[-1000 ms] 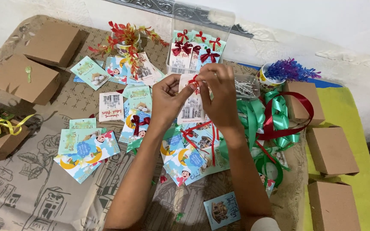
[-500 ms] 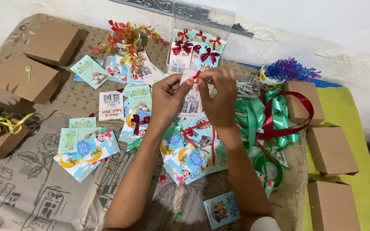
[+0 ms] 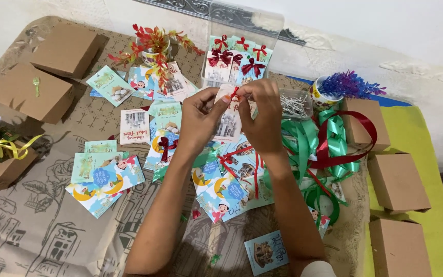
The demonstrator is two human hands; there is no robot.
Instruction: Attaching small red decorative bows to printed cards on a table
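both hands raised over table centre. left hand [image 3: 201, 115] pinches card [image 3: 227, 123] at left edge; card hangs upright, long axis vertical. right hand [image 3: 262, 115] pinches small red bow [image 3: 235, 93] at card top, between both thumbs.

I observe both forearms extended forward, converging. Left hand [image 3: 199, 117] and right hand [image 3: 263, 119] meet at fingertips, fingers curled, thumbs and forefingers pinched closed; wrists slightly raised, palms facing inward.
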